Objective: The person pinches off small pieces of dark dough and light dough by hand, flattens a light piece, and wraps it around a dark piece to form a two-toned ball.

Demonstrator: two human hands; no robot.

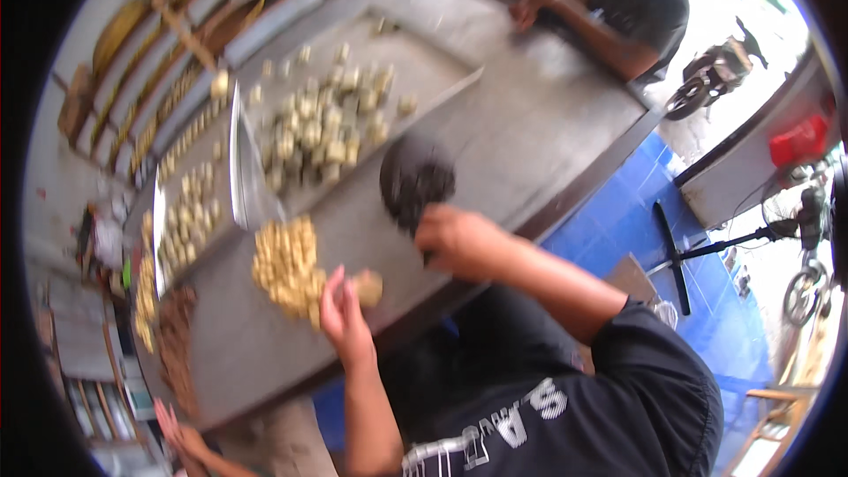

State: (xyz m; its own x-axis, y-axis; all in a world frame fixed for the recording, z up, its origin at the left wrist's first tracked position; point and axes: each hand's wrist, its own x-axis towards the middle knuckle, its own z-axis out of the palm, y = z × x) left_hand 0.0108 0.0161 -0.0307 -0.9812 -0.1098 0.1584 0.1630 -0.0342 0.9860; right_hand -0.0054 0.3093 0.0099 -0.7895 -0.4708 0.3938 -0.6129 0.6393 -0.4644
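My left hand (347, 327) is raised beside a small tan dough lump (369, 289), fingers extended upward, just below a pile of yellow dough pieces (287, 261). My right hand (459, 243) has curled fingers gripping some of the dark brown, paste-like mass (415, 177) on the metal table (556, 132); the held part is mostly hidden. Trays of small pale cubes (318, 124) lie farther back and at the left (190, 221). A strip of brown dough pieces (181, 344) runs along the left.
A co-worker (632, 18) leans on the far right table edge. Another person's hands (181, 437) are at lower left. Racks of trays (177, 26) stand at back left. Beyond blue flooring (583, 221) at right are a black stand (680, 261) and a motorbike (711, 75).
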